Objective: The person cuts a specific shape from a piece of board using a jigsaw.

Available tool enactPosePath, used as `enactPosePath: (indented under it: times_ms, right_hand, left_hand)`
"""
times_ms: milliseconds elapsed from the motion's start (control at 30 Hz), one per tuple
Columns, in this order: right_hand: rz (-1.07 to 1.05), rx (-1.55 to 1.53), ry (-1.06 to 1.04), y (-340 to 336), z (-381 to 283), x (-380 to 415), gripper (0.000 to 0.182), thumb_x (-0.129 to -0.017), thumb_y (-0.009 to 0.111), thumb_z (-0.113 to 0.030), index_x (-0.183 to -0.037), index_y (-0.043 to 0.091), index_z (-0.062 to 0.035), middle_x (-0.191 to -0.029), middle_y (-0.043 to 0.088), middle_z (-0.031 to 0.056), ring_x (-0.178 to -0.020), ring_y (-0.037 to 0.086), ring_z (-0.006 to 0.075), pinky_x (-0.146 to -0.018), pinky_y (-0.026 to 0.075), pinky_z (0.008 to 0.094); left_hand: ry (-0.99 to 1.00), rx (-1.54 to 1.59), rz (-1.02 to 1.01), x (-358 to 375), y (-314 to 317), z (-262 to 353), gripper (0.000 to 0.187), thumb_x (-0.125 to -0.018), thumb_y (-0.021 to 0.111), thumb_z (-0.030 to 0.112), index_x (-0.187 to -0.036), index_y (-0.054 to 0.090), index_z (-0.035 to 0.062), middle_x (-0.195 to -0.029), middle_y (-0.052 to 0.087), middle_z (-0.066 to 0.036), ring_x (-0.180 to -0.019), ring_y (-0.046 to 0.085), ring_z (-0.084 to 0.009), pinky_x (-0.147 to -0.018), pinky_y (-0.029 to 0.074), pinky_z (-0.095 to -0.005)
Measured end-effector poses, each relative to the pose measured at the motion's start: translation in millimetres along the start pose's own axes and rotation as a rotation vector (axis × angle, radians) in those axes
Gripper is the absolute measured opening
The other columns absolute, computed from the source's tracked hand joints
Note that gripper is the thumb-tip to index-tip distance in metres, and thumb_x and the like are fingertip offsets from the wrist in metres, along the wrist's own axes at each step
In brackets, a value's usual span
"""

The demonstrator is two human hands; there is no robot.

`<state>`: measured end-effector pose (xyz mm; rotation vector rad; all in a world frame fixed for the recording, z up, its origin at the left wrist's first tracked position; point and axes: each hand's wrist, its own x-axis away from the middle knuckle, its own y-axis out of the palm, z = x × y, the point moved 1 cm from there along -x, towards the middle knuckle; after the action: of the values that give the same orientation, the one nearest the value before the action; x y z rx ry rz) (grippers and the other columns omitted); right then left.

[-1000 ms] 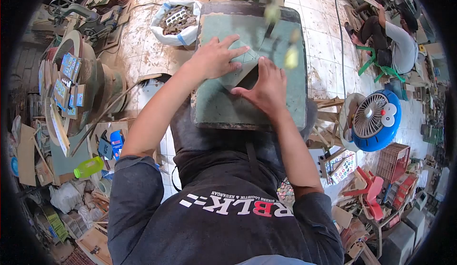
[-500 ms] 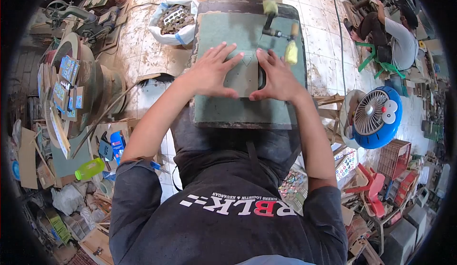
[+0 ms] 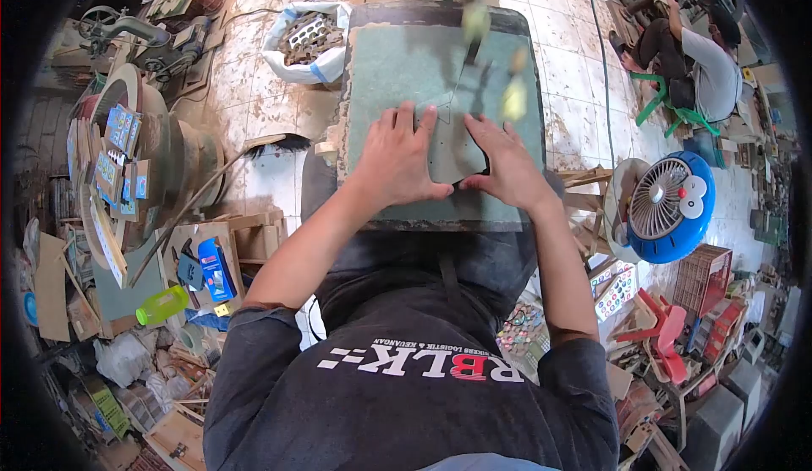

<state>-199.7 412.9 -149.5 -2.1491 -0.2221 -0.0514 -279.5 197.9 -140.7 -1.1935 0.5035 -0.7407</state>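
On a worn green-grey worktable (image 3: pixel 397 65) lies a thin flat panel (image 3: pixel 448 145) with drawn lines and small dots. Spread over the panel's left part, my left hand (image 3: pixel 397 158) presses flat with its thumb pointing inward. My right hand (image 3: pixel 506 167) rests on the right side, fingers spread, its thumb close to the left thumb near a dark gap at the panel's edge. Just beyond my fingers, a dark upright arm with blurred yellow wrapped parts (image 3: pixel 514 99) comes down over the tabletop. Where it meets the panel is too blurred to make out.
A white sack (image 3: pixel 306 67) of cut scraps stands left of the worktable, near a broom (image 3: pixel 275 143). To the right are a blue fan (image 3: pixel 672 209) and a person (image 3: pixel 706 65) sitting on a green stool. Wood pieces and a green bottle (image 3: pixel 161 304) lie lower left.
Both hands have shifted slightly toward my body, the left one also rightward. The panel has turned and moved with them. The upright arm and its yellow parts look more blurred.
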Motion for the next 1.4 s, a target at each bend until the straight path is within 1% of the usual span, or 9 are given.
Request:
enactPosePath:
  times_ms: [100,333,633,700,1033,1100,1133,1200,1400]
  right_hand:
    - [0.045,-0.018,-0.051,5.8,10.9,1.1,0.103,-0.075,0.089,-0.032,-0.161,0.037,-0.0092,-0.155,0.051,0.017,-0.147,0.045,0.0346,-0.128,0.023,0.055]
    - [0.064,0.025,-0.116,7.6,22.7,-2.8,0.105,-0.075,0.089,-0.036,-0.162,0.036,-0.0108,-0.154,0.053,0.0161,-0.144,0.048,0.0333,-0.127,0.024,0.0559]
    - [0.014,-0.027,-0.081,2.4,19.8,-3.6,0.104,-0.075,0.089,-0.036,-0.162,0.036,-0.0106,-0.154,0.052,0.0187,-0.147,0.045,0.035,-0.126,0.025,0.0561]
    - [0.032,-0.003,-0.078,5.0,20.7,-4.2,0.105,-0.074,0.09,-0.032,-0.161,0.037,-0.0078,-0.159,0.049,0.0166,-0.155,0.036,0.0333,-0.124,0.027,0.0551]
    - [-0.012,-0.052,-0.047,1.4,18.8,-4.8,0.106,-0.074,0.09,-0.032,-0.162,0.036,-0.0092,-0.161,0.045,0.0176,-0.156,0.034,0.034,-0.125,0.023,0.0591]
    - [0.051,-0.027,-0.073,1.8,19.2,-3.6,0.102,-0.076,0.088,-0.035,-0.161,0.037,-0.0118,-0.153,0.054,0.0173,-0.144,0.048,0.0329,-0.127,0.023,0.0555]
    - [0.054,-0.026,-0.073,2.3,21.2,-4.4,0.102,-0.076,0.088,-0.035,-0.161,0.037,-0.0118,-0.153,0.054,0.0173,-0.144,0.048,0.0329,-0.127,0.023,0.0555]
    - [0.005,-0.064,-0.079,3.6,25.2,-6.3,0.105,-0.076,0.089,-0.032,-0.162,0.035,-0.0103,-0.162,0.045,0.0179,-0.156,0.032,0.0336,-0.125,0.023,0.0593]
    - [-0.05,-0.05,-0.026,-2.6,18.6,-6.0,0.104,-0.078,0.087,-0.036,-0.163,0.034,-0.0116,-0.161,0.046,0.0169,-0.156,0.033,0.0334,-0.126,0.021,0.0593]
  left_hand:
    - [-0.012,-0.006,0.074,1.4,4.2,4.3,0.121,-0.059,0.089,0.06,-0.154,0.042,0.0009,-0.145,0.043,-0.025,-0.127,0.047,-0.0439,-0.108,0.043,-0.0542]
    - [-0.019,-0.002,0.131,0.1,8.0,4.9,0.121,-0.056,0.09,0.06,-0.151,0.045,0.0009,-0.144,0.043,-0.025,-0.126,0.048,-0.0438,-0.105,0.042,-0.0545]
    - [0.003,0.017,0.171,-2.2,10.1,1.7,0.119,-0.056,0.089,0.061,-0.15,0.047,0.0003,-0.142,0.045,-0.025,-0.126,0.048,-0.0444,-0.105,0.042,-0.0547]
    - [0.005,0.017,0.174,-2.4,9.5,2.3,0.119,-0.056,0.089,0.061,-0.15,0.047,0.0002,-0.142,0.045,-0.025,-0.126,0.048,-0.0445,-0.105,0.042,-0.0547]
    - [-0.01,-0.002,0.148,-4.2,7.6,3.1,0.12,-0.056,0.09,0.061,-0.151,0.046,0.0007,-0.143,0.045,-0.025,-0.128,0.047,-0.0453,-0.106,0.042,-0.0545]
    - [-0.015,-0.005,0.144,-4.7,6.9,4.0,0.121,-0.056,0.09,0.061,-0.151,0.046,0.001,-0.143,0.045,-0.025,-0.127,0.047,-0.0453,-0.106,0.042,-0.0544]
    - [-0.016,-0.004,0.143,-5.2,7.3,3.9,0.121,-0.056,0.09,0.061,-0.151,0.045,0.0014,-0.143,0.044,-0.025,-0.127,0.048,-0.0453,-0.106,0.042,-0.0543]
    - [-0.014,-0.006,0.142,-5.1,8.7,3.3,0.122,-0.055,0.09,0.061,-0.151,0.045,0.0017,-0.143,0.044,-0.025,-0.127,0.048,-0.0453,-0.106,0.042,-0.0543]
    - [-0.03,-0.013,0.127,-6.2,5.6,5.5,0.123,-0.055,0.091,0.061,-0.153,0.044,0.0031,-0.145,0.044,-0.025,-0.125,0.049,-0.0447,-0.103,0.044,-0.0542]
